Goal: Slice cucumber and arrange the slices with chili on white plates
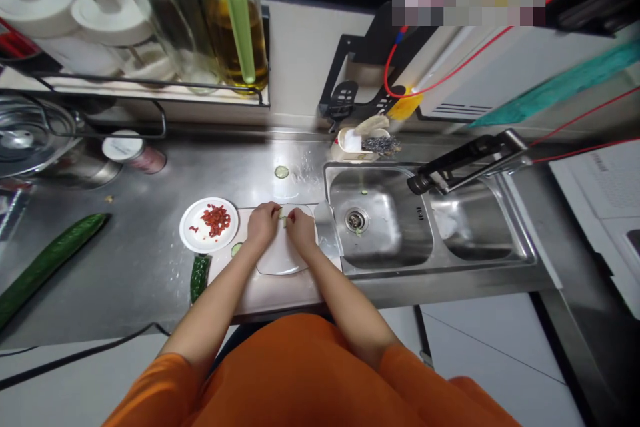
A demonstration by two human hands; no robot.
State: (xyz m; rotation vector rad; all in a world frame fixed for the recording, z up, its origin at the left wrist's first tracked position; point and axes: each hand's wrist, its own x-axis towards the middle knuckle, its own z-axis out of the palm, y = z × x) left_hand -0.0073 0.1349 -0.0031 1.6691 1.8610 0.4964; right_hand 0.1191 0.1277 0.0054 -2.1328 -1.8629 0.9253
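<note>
Over a white plate (283, 257) on a pale cutting board (230, 287), my left hand (263, 225) and my right hand (302, 230) come close together. Fingers of both are pinched around small pale-green pieces that look like cucumber slice (283, 219). Left of the plate lies another cucumber slice (237, 249), partly behind my left forearm. A short cut length of cucumber (199, 278) rests at the board's left edge. To the right of my right hand a broad cleaver blade (329, 232) lies flat; its handle cannot be made out.
A plate of chopped red chili (186, 227) stands left of the board. One slice (282, 172) lies on the counter behind. A whole cucumber (55, 260) is at far left. The double sink (385, 265) and its faucet (465, 160) are right; a bottle rack (150, 90) hangs above.
</note>
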